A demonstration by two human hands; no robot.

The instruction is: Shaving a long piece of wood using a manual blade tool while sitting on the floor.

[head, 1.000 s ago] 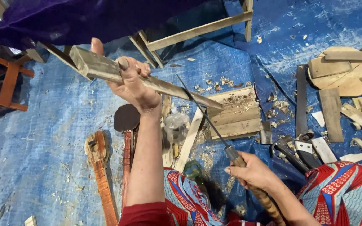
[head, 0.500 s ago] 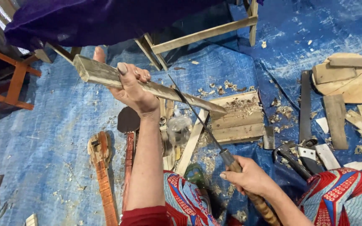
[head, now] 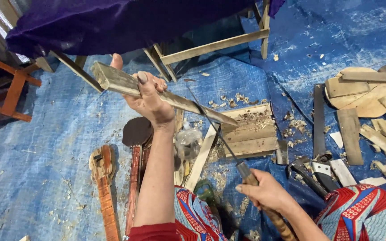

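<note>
So the stick (head: pixel 157 91) is up in the air over the tarp (head: pixel 45 147), tilted, thick end up left and the thin tapered end pointing down right toward the little pallet (head: pixel 251 134). The left hand (head: pixel 150 100) is wrapped tight around its middle, fingers curled over the top, thumb sticking up behind it. The right hand (head: pixel 266 194) is closed around the wooden handle of a knife (head: pixel 222 138), and the long thin blade runs up and left until it meets the stick near the tapered end, looks like it's touching the edge there.

Under the stick there's a pile of shavings (head: pixel 231 100) scattered on and around the pallet. Just left of the left forearm are two carved pieces lying on the tarp, a pale brown one (head: pixel 103 178) and a darker reddish one (head: pixel 135 178) with a round dark head. A clear plastic bottle (head: pixel 188 140) sits between the forearm and a pale slat (head: pixel 202 156).

Off to the right, a few tools (head: pixel 313 172) with dark handles lie near the knee in red patterned cloth (head: pixel 362 214), and further out there's a heap of offcuts (head: pixel 371 102) including a round board. At the top a wooden frame (head: pixel 211 44) stands under purple cloth (head: pixel 126 22)
</note>
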